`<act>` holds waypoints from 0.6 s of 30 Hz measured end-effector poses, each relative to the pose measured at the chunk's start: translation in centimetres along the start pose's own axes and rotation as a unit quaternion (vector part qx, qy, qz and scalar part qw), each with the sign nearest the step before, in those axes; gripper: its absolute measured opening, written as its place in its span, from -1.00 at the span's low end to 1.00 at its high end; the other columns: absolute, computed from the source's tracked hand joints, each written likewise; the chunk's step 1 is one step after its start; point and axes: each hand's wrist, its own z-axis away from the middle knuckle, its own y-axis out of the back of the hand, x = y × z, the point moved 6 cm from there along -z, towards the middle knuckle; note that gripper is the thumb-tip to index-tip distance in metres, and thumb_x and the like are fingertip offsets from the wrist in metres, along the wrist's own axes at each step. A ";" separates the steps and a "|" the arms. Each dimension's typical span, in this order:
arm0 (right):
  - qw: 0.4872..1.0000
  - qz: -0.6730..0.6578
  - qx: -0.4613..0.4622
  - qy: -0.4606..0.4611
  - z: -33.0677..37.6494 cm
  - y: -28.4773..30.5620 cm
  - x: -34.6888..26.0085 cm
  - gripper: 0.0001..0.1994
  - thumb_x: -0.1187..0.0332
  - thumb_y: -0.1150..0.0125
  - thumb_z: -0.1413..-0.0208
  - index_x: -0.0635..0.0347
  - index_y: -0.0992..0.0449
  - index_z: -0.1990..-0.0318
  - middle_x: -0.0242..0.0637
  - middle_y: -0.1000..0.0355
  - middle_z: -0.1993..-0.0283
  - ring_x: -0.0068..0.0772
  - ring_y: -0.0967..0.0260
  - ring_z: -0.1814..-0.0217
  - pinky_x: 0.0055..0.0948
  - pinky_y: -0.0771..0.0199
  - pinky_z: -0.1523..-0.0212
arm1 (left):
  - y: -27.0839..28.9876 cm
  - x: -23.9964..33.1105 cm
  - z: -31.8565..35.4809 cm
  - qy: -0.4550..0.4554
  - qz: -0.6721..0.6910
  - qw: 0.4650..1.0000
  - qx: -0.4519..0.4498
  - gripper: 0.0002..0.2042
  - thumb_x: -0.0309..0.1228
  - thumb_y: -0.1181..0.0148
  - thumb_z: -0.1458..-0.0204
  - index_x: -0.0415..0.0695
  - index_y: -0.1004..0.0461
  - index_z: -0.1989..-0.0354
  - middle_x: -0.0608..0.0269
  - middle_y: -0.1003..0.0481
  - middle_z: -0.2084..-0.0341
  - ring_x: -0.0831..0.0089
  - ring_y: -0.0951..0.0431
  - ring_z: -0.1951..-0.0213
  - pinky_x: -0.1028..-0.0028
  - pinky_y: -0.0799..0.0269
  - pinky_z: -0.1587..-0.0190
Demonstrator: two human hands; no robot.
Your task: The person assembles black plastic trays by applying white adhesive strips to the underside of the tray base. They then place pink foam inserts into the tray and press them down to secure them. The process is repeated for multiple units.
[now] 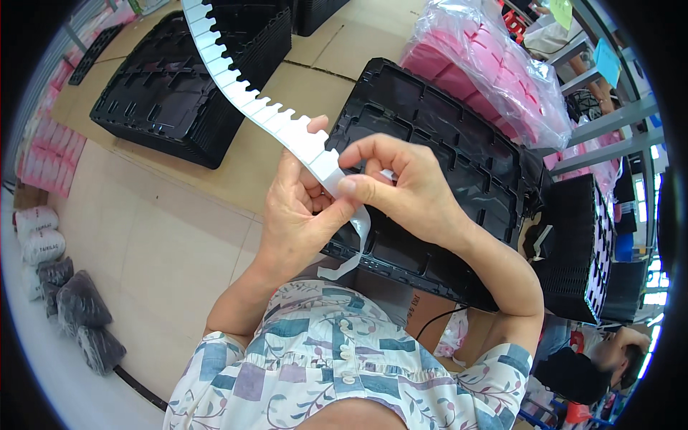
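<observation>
A long white strip (247,100) with a row of notches along one edge runs from the top of the view down to my hands. My left hand (297,208) is closed on its lower end, fingers beneath and thumb near the tip. Close against it, my right hand (408,186) pinches the same end between thumb and forefinger. A thin, glossy white ribbon (360,228) curls down from the strip's end below my fingers; whether it is attached cannot be made out. Under both hands lies a large black plastic tray (459,161) with moulded compartments.
A stack of black trays (161,93) stands on the cardboard-covered table (308,89) at the left. Pink pieces in clear plastic (487,64) sit at the far right, near more stacked black trays (573,244). Bags (82,301) lie on the floor at left. Another person (588,365) is at lower right.
</observation>
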 end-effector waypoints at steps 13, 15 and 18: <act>0.996 -0.080 -0.014 -0.029 -0.3 0.2 -0.3 -0.80 0.32 -0.29 -0.12 0.33 -0.58 0.32 -0.50 -0.45 0.51 -0.77 -0.24 0.45 -0.65 -0.28 0.44 | 2.2 -1.6 -1.0 0.084 0.129 0.988 -0.017 -0.78 -0.45 -0.25 -0.11 -0.24 -0.47 0.10 0.33 -0.49 0.43 0.67 -0.42 0.50 0.66 -0.29 0.53; 0.999 -0.045 -0.003 -0.021 -0.4 0.1 -0.4 -0.81 0.34 -0.30 -0.11 0.33 -0.58 0.32 -0.51 -0.41 0.55 -0.78 -0.22 0.49 -0.64 -0.26 0.48 | 2.4 -1.5 -1.1 0.071 0.122 0.990 0.006 -0.89 -0.50 -0.20 -0.15 -0.22 -0.47 0.19 0.33 -0.49 0.48 0.67 -0.42 0.52 0.65 -0.24 0.59; 1.000 0.023 0.010 0.003 -0.6 0.2 -0.4 -0.84 0.38 -0.32 -0.07 0.33 -0.57 0.34 -0.51 -0.34 0.64 -0.77 -0.19 0.56 -0.61 -0.22 0.54 | 2.4 -0.9 -1.0 0.019 0.098 0.993 0.064 -0.90 -0.49 -0.23 -0.13 -0.23 -0.51 0.23 0.33 -0.50 0.50 0.69 -0.41 0.55 0.69 -0.24 0.57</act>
